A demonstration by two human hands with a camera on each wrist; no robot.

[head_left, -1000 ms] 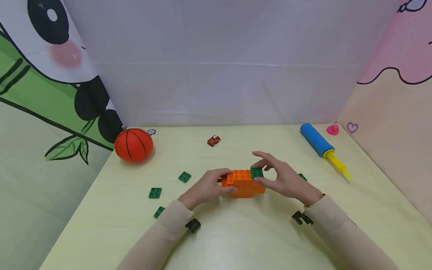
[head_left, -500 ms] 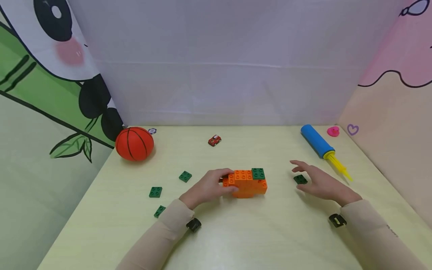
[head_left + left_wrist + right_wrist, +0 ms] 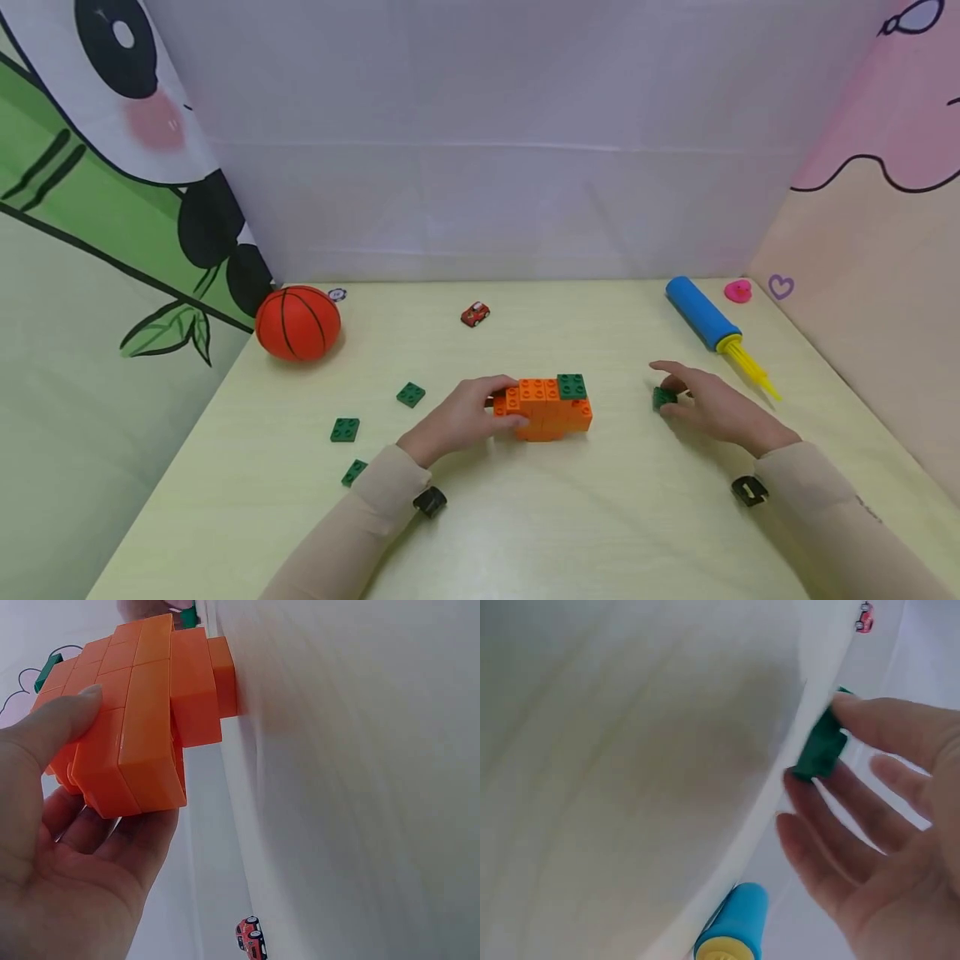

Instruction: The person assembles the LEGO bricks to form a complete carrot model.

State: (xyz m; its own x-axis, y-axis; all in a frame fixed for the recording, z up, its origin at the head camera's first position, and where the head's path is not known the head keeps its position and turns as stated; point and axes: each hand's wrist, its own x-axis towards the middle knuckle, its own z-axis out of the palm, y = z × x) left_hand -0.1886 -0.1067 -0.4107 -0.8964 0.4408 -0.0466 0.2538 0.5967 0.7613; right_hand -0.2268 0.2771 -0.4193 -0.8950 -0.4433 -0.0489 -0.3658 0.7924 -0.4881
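1. Bricks of orange, stacked into one block (image 3: pixel 550 410), stand near the middle of the worktop (image 3: pixel 525 533); this block is the landmark for all that follows.
2. A green plate (image 3: pixel 572 386) sits on the block's top, at its right end.
3. The left hand (image 3: pixel 459 419) grasps the block's left end; in the left wrist view the thumb (image 3: pixel 52 727) lies on one face and the other fingers curl under the orange bricks (image 3: pixel 142 712).
4. The right hand (image 3: pixel 712 406) is to the right of the block, apart from it, and pinches a small green brick (image 3: pixel 664 397) between thumb and fingertips; the right wrist view shows the same pinch (image 3: pixel 821 746).
5. Three loose green plates lie left of the block (image 3: pixel 410 394) (image 3: pixel 345 429) (image 3: pixel 354 472).
6. A basketball (image 3: pixel 297 323) rests far left of the block, by the wall.
7. A red toy car (image 3: pixel 475 314) stands behind the block.
8. A blue pump (image 3: pixel 701 312) with a yellow tip lies behind and right of the block, a pink toy (image 3: pixel 738 291) just past it.
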